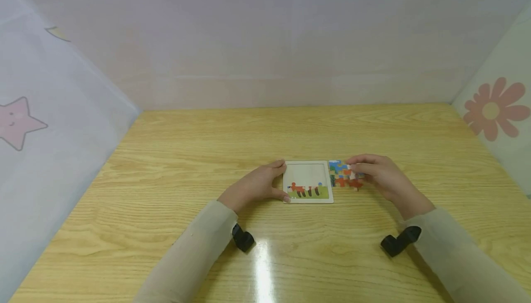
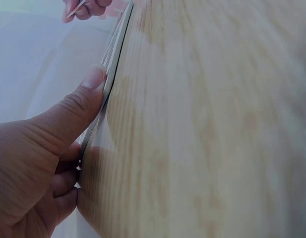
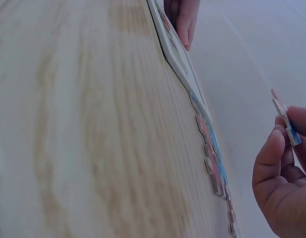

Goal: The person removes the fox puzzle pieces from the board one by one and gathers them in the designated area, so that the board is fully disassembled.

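A square puzzle board (image 1: 307, 174) with a pale raised rim lies on the table. Joined pieces fill its near strip, showing red, green and dark stripes; the part above is bare. My left hand (image 1: 258, 184) grips the board's left side, thumb at the near corner and fingers toward the far one. To the board's right lies a patch of puzzle pieces (image 1: 341, 181) in blue, red and green. Over that patch, my right hand (image 1: 386, 178) pinches a puzzle piece (image 3: 293, 131) between thumb and fingers, held raised off the table in the right wrist view.
The wood-grain table (image 1: 199, 146) runs back to a pale cloth wall (image 1: 290, 40). Printed cloth panels stand on both sides, with a pink star (image 1: 22, 123) at left and a red flower (image 1: 491, 109) at right. Black wrist cameras sit on both sleeves.
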### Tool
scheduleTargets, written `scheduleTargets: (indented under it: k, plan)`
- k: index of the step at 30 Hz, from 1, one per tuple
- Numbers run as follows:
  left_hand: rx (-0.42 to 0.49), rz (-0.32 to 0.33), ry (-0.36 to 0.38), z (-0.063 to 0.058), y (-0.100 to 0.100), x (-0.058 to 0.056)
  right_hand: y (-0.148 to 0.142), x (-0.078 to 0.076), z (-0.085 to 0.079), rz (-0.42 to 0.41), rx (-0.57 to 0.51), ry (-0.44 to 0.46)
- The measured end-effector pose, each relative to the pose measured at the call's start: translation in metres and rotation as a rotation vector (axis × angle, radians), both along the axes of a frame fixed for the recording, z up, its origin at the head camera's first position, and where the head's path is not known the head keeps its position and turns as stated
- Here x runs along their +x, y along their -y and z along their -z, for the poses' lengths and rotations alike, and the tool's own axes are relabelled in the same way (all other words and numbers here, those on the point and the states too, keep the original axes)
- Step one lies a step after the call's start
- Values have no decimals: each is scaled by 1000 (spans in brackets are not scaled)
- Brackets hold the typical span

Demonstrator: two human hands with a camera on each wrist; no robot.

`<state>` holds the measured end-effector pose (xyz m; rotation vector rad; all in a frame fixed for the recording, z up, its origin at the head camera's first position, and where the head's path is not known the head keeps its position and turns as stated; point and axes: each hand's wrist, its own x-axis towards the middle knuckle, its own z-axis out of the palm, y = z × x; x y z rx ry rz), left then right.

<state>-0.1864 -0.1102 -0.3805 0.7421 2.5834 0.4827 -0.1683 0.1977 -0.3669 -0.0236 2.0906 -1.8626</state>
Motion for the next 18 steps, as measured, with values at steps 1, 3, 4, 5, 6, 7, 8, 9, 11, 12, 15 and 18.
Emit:
scheduleTargets:
  k: [1, 3, 4, 5, 6, 7, 8, 9, 11, 12, 15, 18]
  plan:
    - [3, -1, 1, 0, 0, 0, -1, 0, 0, 3, -16, 3]
    - [11, -3, 3, 0, 0, 1, -2, 1, 1, 7, -31, 3]
    - [14, -4, 7, -1, 0, 1, -3, 1, 1, 8, -36, 4]
    - [18, -6, 10, -1, 1, 1, -4, 2, 1, 10, -32, 5]
    - [21, -6, 11, -1, 1, 1, -5, 2, 1, 9, -27, 7]
    - [23, -6, 12, -1, 1, 1, -6, 2, 1, 8, -23, 12]
    - [23, -6, 13, -1, 1, 1, -7, 3, 2, 3, -10, 12]
    - [23, -7, 14, -1, 1, 1, -9, 3, 2, 2, -4, 16]
    - [21, -6, 13, -1, 1, 1, -11, 3, 2, -4, 2, 19]
    - [21, -5, 11, 0, 1, 1, -12, 4, 3, -5, 2, 17]
    - [16, -8, 13, -1, 1, 1, -15, 5, 4, -1, 1, 11]
    - [17, -7, 14, -1, 0, 1, -18, 6, 5, 7, 9, 6]
